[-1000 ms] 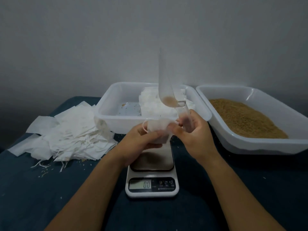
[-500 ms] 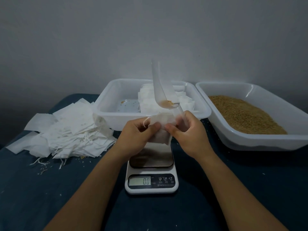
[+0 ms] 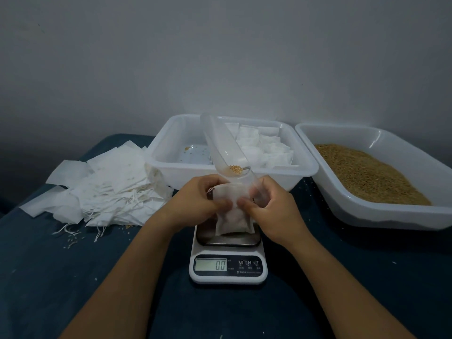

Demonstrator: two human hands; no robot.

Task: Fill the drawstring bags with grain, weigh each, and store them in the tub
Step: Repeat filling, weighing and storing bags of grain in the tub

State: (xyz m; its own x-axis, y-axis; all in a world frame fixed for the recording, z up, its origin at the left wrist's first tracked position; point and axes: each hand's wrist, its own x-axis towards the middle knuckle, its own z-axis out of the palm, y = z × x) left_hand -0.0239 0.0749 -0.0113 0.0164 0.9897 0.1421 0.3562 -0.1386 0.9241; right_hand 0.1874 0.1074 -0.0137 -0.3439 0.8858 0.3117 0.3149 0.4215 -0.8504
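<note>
A small white drawstring bag [image 3: 231,216], bulging with grain, hangs just above the plate of the kitchen scale [image 3: 228,255], whose display reads 0.0. My left hand [image 3: 195,199] pinches the bag's top on the left. My right hand [image 3: 271,206] pinches it on the right and also grips the handle of a clear plastic scoop [image 3: 223,149], which points up and to the left with a few grains in it. Behind stands the white tub [image 3: 171,162] with filled bags [image 3: 264,148] on its right side. The grain tray [image 3: 367,174] is at the right.
A loose heap of empty white bags [image 3: 102,189] with dangling strings lies on the dark blue cloth at the left. Scattered grains dot the cloth near it. A grey wall closes off the back.
The scoop has tilted from nearly upright to leaning left and holds less grain. The bag has come down towards the scale plate and now hangs longer between my hands.
</note>
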